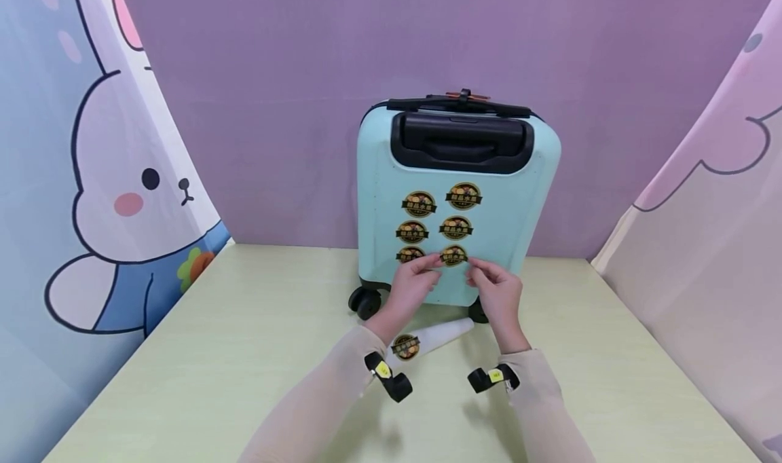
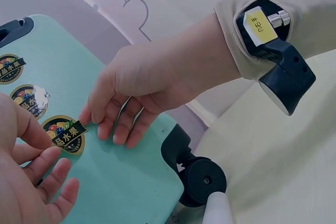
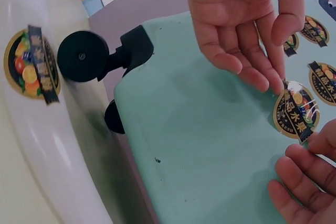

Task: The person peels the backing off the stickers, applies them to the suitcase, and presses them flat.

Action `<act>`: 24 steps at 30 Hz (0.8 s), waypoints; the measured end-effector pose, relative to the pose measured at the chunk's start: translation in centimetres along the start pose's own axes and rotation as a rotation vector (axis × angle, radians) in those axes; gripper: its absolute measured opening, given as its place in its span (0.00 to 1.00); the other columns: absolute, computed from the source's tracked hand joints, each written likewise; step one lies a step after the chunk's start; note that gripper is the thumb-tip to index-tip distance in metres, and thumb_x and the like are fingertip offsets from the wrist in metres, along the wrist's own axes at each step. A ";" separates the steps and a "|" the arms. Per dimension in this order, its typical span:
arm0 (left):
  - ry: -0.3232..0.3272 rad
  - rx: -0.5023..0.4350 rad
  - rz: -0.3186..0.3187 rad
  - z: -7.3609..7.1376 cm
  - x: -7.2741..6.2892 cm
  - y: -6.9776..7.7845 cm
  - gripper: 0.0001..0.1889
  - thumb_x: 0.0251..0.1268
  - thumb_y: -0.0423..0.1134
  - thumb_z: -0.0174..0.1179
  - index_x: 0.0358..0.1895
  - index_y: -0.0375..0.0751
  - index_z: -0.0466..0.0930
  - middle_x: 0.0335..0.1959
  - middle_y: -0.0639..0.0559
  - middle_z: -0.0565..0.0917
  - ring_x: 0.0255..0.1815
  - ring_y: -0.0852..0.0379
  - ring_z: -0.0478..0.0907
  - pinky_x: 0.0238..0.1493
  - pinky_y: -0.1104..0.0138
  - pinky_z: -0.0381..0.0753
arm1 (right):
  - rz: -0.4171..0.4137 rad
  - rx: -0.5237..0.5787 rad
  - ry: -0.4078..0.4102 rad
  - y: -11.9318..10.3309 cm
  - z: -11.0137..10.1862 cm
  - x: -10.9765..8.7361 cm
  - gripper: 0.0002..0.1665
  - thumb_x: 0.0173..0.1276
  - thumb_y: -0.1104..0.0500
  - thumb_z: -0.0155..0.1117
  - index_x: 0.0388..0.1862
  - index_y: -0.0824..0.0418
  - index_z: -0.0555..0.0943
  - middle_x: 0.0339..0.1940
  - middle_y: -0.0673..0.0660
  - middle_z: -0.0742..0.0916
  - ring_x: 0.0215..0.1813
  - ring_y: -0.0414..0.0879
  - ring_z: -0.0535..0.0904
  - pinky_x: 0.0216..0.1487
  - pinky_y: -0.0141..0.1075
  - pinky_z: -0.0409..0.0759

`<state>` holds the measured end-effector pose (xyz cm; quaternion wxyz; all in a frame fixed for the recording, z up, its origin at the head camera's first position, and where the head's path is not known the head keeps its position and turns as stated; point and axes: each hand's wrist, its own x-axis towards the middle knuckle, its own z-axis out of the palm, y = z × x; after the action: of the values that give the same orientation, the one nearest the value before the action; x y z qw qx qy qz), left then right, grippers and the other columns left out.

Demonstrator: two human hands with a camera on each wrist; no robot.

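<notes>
Upright on the table stands a mint-green suitcase (image 1: 385, 171) with round black-and-gold fruit stickers on its face. Both hands are at the lowest sticker (image 1: 454, 255) of the right column, which lies against the shell. My left hand (image 1: 414, 283) touches its left edge with an outstretched fingertip; in the right wrist view the left thumb (image 3: 290, 17) stands apart from that fingertip. The opposite end of the sticker's dark banner is pinched between thumb and forefinger of my right hand (image 1: 497, 293). The right hand's other fingers (image 2: 126, 127) hang loosely over the shell.
Below the suitcase, a curled white backing sheet (image 1: 442, 334) bears another sticker (image 1: 406, 347). Black wheels (image 1: 365, 302) rest on the pale table (image 1: 275, 313). A purple backdrop (image 1: 275, 110) hangs behind, with a cartoon-printed curtain (image 1: 110, 212) at the left.
</notes>
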<state>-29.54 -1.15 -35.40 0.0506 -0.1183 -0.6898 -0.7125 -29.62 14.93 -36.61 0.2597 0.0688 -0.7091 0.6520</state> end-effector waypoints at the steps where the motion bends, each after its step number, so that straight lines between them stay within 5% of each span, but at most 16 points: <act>1: 0.003 -0.005 0.000 0.0 0.0 0.0 0.22 0.65 0.26 0.56 0.63 0.33 0.77 0.52 0.42 0.84 0.49 0.50 0.81 0.49 0.57 0.83 | -0.018 -0.023 0.000 -0.4 0.0 -0.2 0.12 0.69 0.73 0.58 0.46 0.76 0.85 0.35 0.73 0.87 0.30 0.43 0.86 0.36 0.30 0.85; 9: 0.022 -0.033 -0.008 0.1 0.0 -0.2 0.20 0.66 0.25 0.56 0.62 0.32 0.78 0.52 0.41 0.85 0.51 0.49 0.82 0.48 0.58 0.83 | -0.186 -0.136 0.043 1.1 0.2 0.0 0.13 0.68 0.74 0.57 0.45 0.72 0.87 0.32 0.70 0.88 0.31 0.66 0.85 0.30 0.24 0.81; 17: 0.039 -0.066 -0.056 0.2 0.0 0.0 0.19 0.67 0.27 0.57 0.60 0.34 0.80 0.51 0.43 0.85 0.51 0.48 0.83 0.46 0.63 0.83 | -0.370 -0.229 0.058 2.2 -0.1 0.2 0.14 0.65 0.74 0.58 0.43 0.67 0.89 0.29 0.63 0.89 0.25 0.39 0.82 0.24 0.20 0.75; 24: 0.050 -0.072 -0.079 0.3 -0.1 0.1 0.19 0.67 0.29 0.59 0.61 0.35 0.80 0.52 0.44 0.86 0.47 0.52 0.83 0.42 0.68 0.82 | -0.497 -0.338 0.073 2.3 0.0 0.1 0.14 0.64 0.74 0.59 0.44 0.68 0.88 0.32 0.64 0.89 0.25 0.48 0.83 0.28 0.17 0.73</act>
<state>-29.38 -0.88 -35.36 0.0355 -0.0747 -0.6664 -0.7410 -30.68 15.25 -38.61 0.4442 0.1726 -0.7593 0.4431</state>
